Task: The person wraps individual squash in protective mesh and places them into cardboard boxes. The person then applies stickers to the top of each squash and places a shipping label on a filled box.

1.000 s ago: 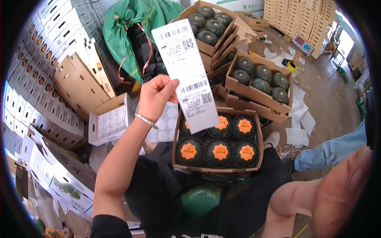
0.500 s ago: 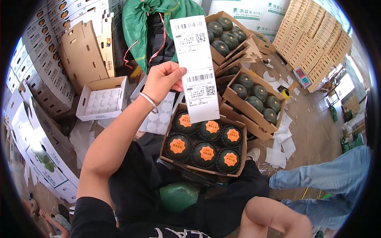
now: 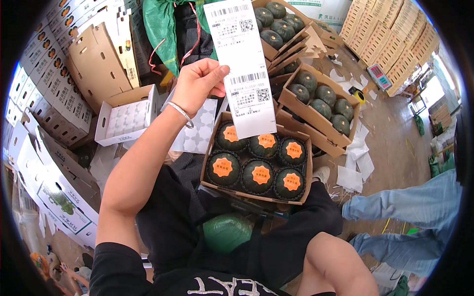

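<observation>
My left hand [image 3: 200, 84] is closed on a long white strip of printed barcode labels [image 3: 242, 69], pinched at its left edge between thumb and fingers and held up. Below the strip an open cardboard box [image 3: 306, 192] holds several dark green squashes [image 3: 256, 182] in black nets with orange star-shaped stickers. The top of that box is partly behind the strip. My right arm [image 3: 338, 266] shows bent at the lower right, with the hand out of view.
More squash boxes [image 3: 335, 138] are stacked behind. At left are white cartons [image 3: 54, 79], flat cardboard [image 3: 94, 64] and a white tray [image 3: 103, 128]; at back, a green sack [image 3: 160, 24], crate stacks [image 3: 385, 34] and a scale [image 3: 379, 76]. Jean-clad legs [image 3: 395, 202] lie right; another person [image 3: 69, 276] is lower left.
My left hand and the label strip have moved higher in the picture. My right hand, seen large and near at the right a second ago, has gone out of view, leaving the arm.
</observation>
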Tool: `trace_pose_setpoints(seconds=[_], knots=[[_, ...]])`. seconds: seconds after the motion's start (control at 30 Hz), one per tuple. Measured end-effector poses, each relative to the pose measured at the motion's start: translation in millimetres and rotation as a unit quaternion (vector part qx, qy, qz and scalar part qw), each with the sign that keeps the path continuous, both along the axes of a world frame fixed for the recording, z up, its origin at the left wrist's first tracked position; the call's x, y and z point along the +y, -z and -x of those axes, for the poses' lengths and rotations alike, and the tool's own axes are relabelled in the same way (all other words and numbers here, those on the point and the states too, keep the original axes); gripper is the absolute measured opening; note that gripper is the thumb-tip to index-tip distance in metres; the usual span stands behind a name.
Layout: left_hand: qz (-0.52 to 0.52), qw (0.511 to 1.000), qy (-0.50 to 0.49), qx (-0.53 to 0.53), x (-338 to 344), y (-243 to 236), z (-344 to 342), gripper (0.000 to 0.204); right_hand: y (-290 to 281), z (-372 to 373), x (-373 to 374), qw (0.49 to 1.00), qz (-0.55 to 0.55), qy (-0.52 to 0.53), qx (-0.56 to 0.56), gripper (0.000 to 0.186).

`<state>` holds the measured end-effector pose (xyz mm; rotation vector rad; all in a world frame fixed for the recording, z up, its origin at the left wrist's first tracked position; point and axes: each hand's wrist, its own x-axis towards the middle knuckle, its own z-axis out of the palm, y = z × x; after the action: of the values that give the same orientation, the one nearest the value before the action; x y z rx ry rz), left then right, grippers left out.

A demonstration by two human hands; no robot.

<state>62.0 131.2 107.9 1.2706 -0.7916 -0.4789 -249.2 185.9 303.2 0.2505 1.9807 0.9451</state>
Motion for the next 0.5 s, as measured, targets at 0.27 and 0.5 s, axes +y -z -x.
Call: trace_pose_setpoints(seconds=[0.27, 0.5], knots=[[0.003, 1.000, 0.000, 0.004, 2.8, 0.4, 1.2, 0.014, -2.0, 3.2, 4.0, 0.999, 0.023, -0.019, -0.017, 0.024], [0.003, 1.000, 0.004, -0.001, 3.1, 1.2, 0.9, 0.014, -1.7, 3.9, 1.2, 0.998, 0.048, -0.038, -0.034, 0.024]])
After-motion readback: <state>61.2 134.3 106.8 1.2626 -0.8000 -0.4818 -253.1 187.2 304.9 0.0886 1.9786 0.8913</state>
